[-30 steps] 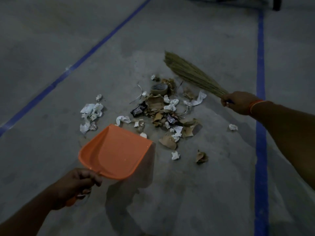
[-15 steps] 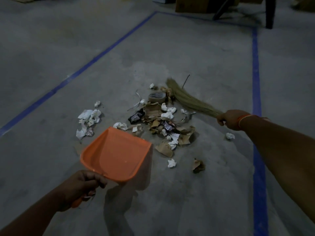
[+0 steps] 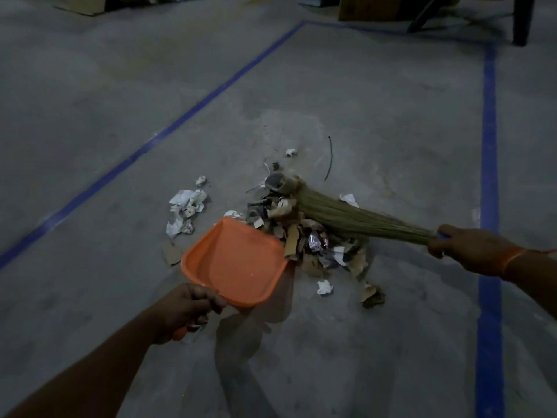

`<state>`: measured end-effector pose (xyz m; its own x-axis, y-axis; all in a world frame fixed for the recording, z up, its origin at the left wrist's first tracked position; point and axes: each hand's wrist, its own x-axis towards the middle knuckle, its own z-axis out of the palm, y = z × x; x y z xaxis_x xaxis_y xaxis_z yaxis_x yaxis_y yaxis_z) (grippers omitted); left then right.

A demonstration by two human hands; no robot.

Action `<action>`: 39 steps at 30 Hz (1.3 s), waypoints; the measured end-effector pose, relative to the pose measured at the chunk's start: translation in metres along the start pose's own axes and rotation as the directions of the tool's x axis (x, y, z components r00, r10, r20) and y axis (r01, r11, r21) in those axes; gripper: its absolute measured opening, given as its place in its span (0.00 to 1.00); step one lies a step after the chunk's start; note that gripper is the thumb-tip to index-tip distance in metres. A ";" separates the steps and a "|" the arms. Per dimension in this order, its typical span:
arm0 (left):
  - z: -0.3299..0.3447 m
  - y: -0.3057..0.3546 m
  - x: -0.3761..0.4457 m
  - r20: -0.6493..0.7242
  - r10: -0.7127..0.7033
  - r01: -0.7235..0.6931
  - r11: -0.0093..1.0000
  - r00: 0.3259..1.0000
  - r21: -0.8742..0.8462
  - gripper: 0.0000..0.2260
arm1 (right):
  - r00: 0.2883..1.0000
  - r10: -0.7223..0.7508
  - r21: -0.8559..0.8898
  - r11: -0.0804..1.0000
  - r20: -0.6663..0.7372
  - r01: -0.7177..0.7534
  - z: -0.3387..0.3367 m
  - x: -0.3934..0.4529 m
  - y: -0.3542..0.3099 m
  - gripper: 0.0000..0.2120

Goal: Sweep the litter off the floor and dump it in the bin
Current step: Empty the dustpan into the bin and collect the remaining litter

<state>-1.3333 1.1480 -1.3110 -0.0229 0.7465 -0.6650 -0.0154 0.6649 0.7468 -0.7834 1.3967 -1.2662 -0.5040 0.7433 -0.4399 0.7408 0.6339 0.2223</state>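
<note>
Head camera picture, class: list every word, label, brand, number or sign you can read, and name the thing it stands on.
No text can be read.
Foil wrapper in the litter pile: print too blurred to read.
Crumpled papers: marks too small and dim to read.
Orange dustpan: no lettering shows.
Cardboard boxes at the far edge: no label legible.

One orange dustpan (image 3: 241, 260) and one grass broom (image 3: 346, 217), each held in one of the person's two hands: left hand (image 3: 184, 309), right hand (image 3: 464, 248). One main heap of litter (image 3: 304, 233), its scraps too jumbled to count, and one smaller cluster of crumpled paper (image 3: 185, 211) apart from it. Three lone white paper balls: (image 3: 291, 152), (image 3: 201, 180), (image 3: 324, 286). One thin dark strip (image 3: 330, 158). Three blue tape lines (image 3: 489, 176) on the floor.
</note>
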 end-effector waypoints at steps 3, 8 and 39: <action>-0.002 0.000 0.000 0.001 0.001 -0.001 1.000 1.000 0.000 0.17 | 0.998 0.007 0.050 0.999 -0.060 -0.004 0.010 -0.006 0.003 0.11; -0.004 -0.004 0.000 0.001 0.004 -0.004 1.000 1.000 0.004 0.17 | 0.985 0.016 0.083 0.997 -0.172 -0.001 0.013 -0.005 0.017 0.17; -0.011 -0.004 0.013 0.022 -0.016 0.016 1.000 1.000 0.002 0.13 | 0.971 -0.236 0.140 0.963 0.028 0.230 -0.030 0.096 -0.074 0.07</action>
<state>-1.3449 1.1546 -1.3227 -0.0005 0.7362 -0.6768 -0.0133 0.6767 0.7361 -0.9002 1.4277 -1.2987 -0.6521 0.5660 -0.5044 0.6595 0.7517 -0.0091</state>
